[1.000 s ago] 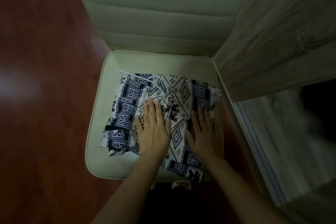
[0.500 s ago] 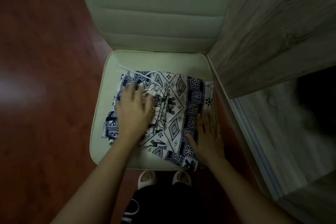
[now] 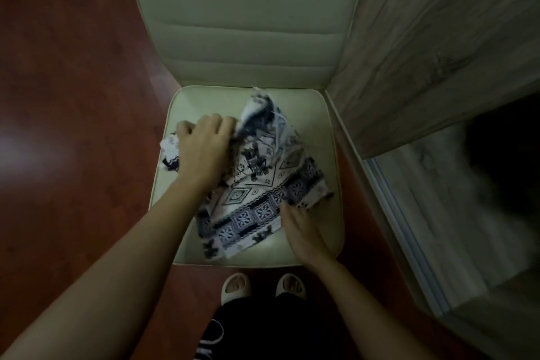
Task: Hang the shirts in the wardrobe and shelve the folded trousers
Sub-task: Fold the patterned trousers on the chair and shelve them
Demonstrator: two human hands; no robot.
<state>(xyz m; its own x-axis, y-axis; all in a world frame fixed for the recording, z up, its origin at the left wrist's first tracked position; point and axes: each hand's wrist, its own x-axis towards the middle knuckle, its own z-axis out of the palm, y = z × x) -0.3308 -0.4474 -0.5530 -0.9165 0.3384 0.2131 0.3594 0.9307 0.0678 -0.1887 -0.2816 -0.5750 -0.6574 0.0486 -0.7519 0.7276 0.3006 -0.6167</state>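
Observation:
A white garment with a dark blue geometric print, the patterned trousers [image 3: 263, 184], lies bunched on the cream chair seat [image 3: 315, 114]. My left hand [image 3: 204, 152] grips the cloth at its left side, fingers curled into it, and the fabric rises in a peak beside that hand. My right hand [image 3: 298, 228] lies at the garment's near right edge with its fingers tucked under or against the hem; the grip itself is hidden. A thin white drawstring shows near the peak.
The padded chair back [image 3: 248, 23] stands behind the seat. A grey wood-grain wardrobe panel [image 3: 438, 52] rises at the right, with a pale sliding rail [image 3: 409, 242] below it. Dark red wood floor [image 3: 73, 126] surrounds the chair. My two slippered feet [image 3: 263, 286] stand by the seat's front.
My left hand went from pressing flat on the cloth to gripping its left side and pulling it up. My right hand slid to the near right hem. The flat fold has bunched.

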